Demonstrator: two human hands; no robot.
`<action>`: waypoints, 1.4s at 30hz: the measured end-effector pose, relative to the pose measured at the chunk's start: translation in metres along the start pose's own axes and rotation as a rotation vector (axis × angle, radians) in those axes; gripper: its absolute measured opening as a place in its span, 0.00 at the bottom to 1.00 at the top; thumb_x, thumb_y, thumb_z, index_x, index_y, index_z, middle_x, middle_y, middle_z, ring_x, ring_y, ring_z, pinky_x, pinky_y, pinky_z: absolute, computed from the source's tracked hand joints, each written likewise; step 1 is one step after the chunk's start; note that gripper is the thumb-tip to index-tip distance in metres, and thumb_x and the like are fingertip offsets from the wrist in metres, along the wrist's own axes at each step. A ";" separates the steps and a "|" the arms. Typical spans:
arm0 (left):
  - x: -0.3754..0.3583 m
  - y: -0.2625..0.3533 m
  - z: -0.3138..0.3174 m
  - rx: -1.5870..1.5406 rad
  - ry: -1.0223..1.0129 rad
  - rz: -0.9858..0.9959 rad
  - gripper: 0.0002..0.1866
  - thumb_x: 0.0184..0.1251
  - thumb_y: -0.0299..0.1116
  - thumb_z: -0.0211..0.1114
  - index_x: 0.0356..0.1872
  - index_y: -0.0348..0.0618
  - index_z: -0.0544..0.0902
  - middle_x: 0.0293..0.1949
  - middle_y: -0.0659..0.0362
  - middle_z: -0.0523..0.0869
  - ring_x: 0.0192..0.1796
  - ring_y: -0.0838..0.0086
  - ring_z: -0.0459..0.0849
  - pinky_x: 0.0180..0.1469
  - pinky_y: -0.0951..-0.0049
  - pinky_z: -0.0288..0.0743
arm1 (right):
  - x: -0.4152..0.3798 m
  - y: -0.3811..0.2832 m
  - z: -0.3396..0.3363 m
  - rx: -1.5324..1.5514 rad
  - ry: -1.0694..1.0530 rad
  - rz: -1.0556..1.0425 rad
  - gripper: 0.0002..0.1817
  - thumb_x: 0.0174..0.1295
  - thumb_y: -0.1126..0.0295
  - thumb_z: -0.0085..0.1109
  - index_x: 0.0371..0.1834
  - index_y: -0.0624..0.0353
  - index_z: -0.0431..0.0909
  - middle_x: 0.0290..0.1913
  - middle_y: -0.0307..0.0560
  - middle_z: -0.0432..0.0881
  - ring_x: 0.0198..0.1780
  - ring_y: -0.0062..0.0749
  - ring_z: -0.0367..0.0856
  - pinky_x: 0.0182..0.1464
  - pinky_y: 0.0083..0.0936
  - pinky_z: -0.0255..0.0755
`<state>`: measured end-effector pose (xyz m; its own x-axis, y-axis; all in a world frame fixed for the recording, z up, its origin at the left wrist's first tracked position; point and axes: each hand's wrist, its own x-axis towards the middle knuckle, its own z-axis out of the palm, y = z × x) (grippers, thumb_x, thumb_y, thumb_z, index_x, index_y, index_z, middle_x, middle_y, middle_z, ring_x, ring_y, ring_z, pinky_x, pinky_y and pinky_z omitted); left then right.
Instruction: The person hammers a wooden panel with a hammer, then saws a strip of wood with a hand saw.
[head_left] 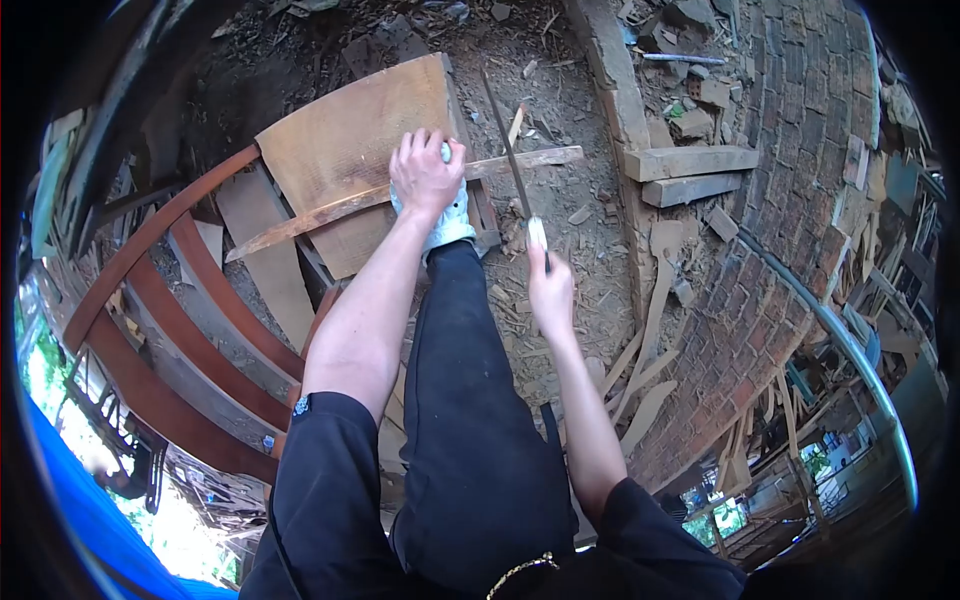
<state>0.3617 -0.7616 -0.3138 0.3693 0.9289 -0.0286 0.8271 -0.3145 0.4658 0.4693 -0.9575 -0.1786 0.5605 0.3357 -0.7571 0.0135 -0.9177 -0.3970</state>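
My left hand (428, 172) is over the toe of a pale clog (452, 222) on my foot, fingers curled down around the toe. The foot is on a narrow wooden strip (340, 206), which lies across a wide curved wooden board (350, 120). Both ends of the strip stick out past the board's edges. My right hand (550, 290) is closed round the pale handle of a handsaw (510, 150). Its long thin blade points away from me, right of the board and close to the strip's right end. I cannot make out teeth on the blade.
A red-brown slatted wooden frame (160, 270) stands at the left. Wooden blocks (690, 162) lie beside a long beam (615, 110) on the right. Beyond are a brick surface (800, 130) and a curved metal pipe (840, 340). Wood scraps and rubble cover the ground.
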 end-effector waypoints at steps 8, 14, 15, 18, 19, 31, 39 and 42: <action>-0.004 0.002 0.001 0.018 0.020 0.012 0.12 0.68 0.40 0.67 0.34 0.42 0.88 0.39 0.53 0.88 0.47 0.56 0.85 0.51 0.53 0.79 | -0.142 0.045 -0.061 -0.027 -0.043 0.134 0.21 0.80 0.54 0.59 0.43 0.67 0.83 0.29 0.56 0.81 0.33 0.35 0.83 0.38 0.39 0.74; 0.001 -0.006 0.001 0.025 0.021 0.034 0.12 0.67 0.40 0.66 0.33 0.43 0.89 0.38 0.54 0.88 0.47 0.57 0.86 0.50 0.53 0.78 | 0.054 -0.029 0.018 -0.059 0.006 -0.006 0.38 0.81 0.38 0.51 0.46 0.73 0.85 0.34 0.74 0.86 0.44 0.70 0.88 0.47 0.52 0.78; -0.001 -0.003 0.003 0.002 0.010 0.033 0.12 0.67 0.40 0.66 0.33 0.43 0.89 0.38 0.53 0.88 0.47 0.57 0.86 0.50 0.53 0.78 | 0.048 -0.014 0.021 -0.043 0.051 -0.051 0.38 0.81 0.39 0.52 0.46 0.73 0.85 0.34 0.74 0.87 0.44 0.70 0.88 0.48 0.52 0.78; 0.000 -0.004 0.004 -0.011 0.000 0.022 0.11 0.67 0.40 0.67 0.33 0.44 0.89 0.38 0.54 0.88 0.47 0.56 0.86 0.51 0.53 0.79 | -0.035 0.042 0.007 -0.003 0.114 -0.110 0.28 0.80 0.47 0.58 0.45 0.68 0.85 0.32 0.66 0.86 0.37 0.57 0.88 0.43 0.47 0.77; -0.001 -0.003 0.003 -0.001 0.029 0.029 0.10 0.67 0.40 0.67 0.33 0.44 0.89 0.37 0.55 0.88 0.46 0.57 0.86 0.50 0.53 0.79 | -0.077 0.061 -0.008 0.081 0.065 0.001 0.23 0.80 0.51 0.60 0.43 0.66 0.83 0.27 0.58 0.81 0.30 0.39 0.81 0.37 0.39 0.73; 0.003 -0.004 0.002 0.010 0.068 0.018 0.11 0.67 0.40 0.67 0.34 0.43 0.88 0.39 0.54 0.88 0.47 0.56 0.85 0.50 0.53 0.78 | -0.150 0.137 0.020 -0.033 0.022 -0.167 0.23 0.73 0.50 0.68 0.43 0.63 0.79 0.28 0.62 0.84 0.36 0.68 0.88 0.37 0.51 0.78; -0.009 -0.004 0.005 -0.012 0.091 0.044 0.10 0.66 0.39 0.67 0.33 0.44 0.89 0.37 0.55 0.88 0.45 0.57 0.86 0.49 0.54 0.79 | -0.166 0.149 -0.045 0.075 0.122 0.020 0.23 0.81 0.53 0.58 0.50 0.68 0.84 0.23 0.45 0.75 0.27 0.26 0.73 0.32 0.34 0.68; -0.009 -0.004 0.006 -0.009 0.100 0.043 0.10 0.66 0.39 0.68 0.33 0.44 0.89 0.37 0.55 0.88 0.45 0.57 0.86 0.49 0.54 0.79 | -0.132 0.129 -0.040 0.091 0.148 0.027 0.21 0.82 0.55 0.57 0.48 0.67 0.84 0.23 0.47 0.76 0.26 0.27 0.72 0.32 0.35 0.68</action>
<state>0.3577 -0.7703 -0.3202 0.3600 0.9295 0.0802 0.8073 -0.3535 0.4725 0.4306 -1.1282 -0.1090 0.6758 0.2696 -0.6860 -0.0745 -0.9010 -0.4274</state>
